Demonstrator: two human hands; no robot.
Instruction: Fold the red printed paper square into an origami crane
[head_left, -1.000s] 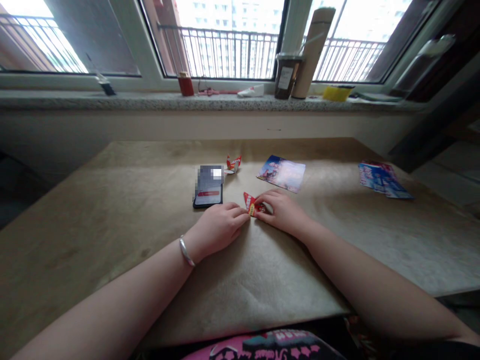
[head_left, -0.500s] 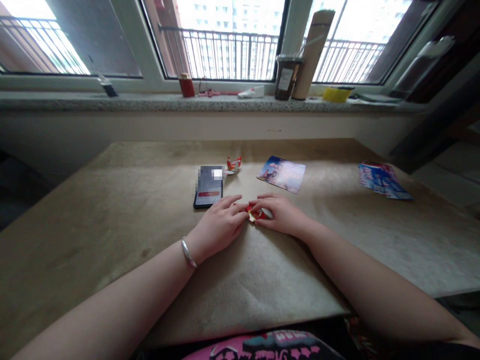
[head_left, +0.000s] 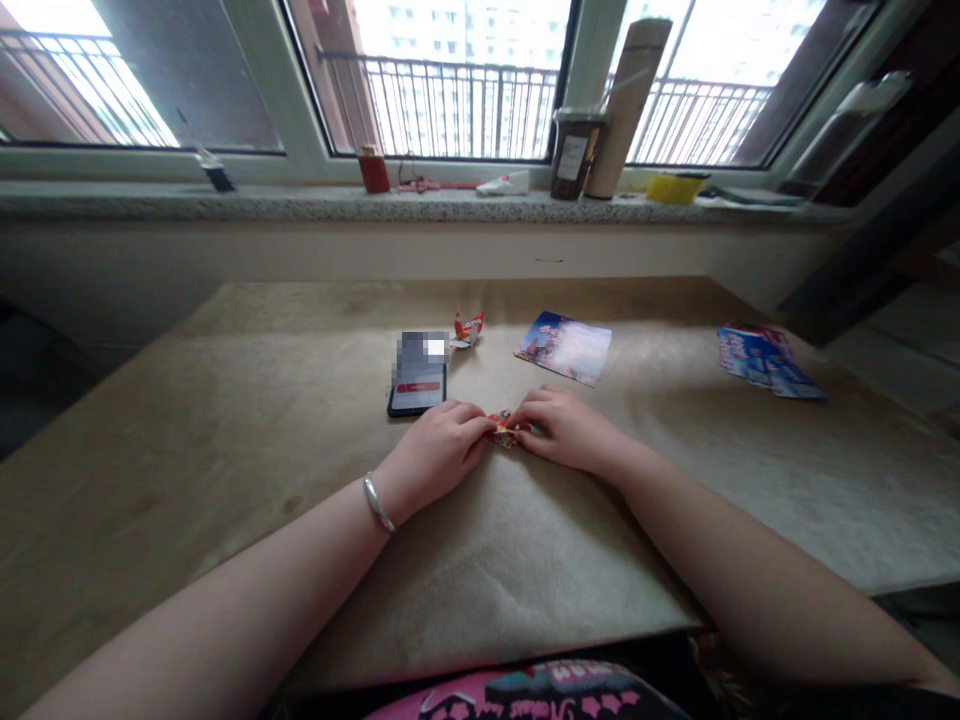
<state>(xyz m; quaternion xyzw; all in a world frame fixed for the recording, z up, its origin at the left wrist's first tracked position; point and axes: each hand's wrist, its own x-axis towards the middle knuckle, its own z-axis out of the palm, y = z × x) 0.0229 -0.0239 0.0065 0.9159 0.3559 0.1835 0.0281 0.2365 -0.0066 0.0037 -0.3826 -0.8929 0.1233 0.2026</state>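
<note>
A small piece of folded red and white printed paper lies low on the table between my hands. My left hand, with a silver bangle at its wrist, pinches the paper's left side. On the other side, the fingertips of my right hand are closed on its right edge. Fingers hide part of the paper, so its exact shape cannot be made out. Just beyond my left hand lies a phone with its screen lit, and behind that stands a folded red and white paper piece with pointed tips.
A blue and pink printed sheet lies past my right hand. Several blue printed cards are fanned out at the table's right. On the stone windowsill stand a dark jar, a tall tan cylinder and a yellow item.
The fingers of my left hand have drawn together from a flatter spread. The paper between my hands has turned and now shows more print and less white. Both arms stay in place.
</note>
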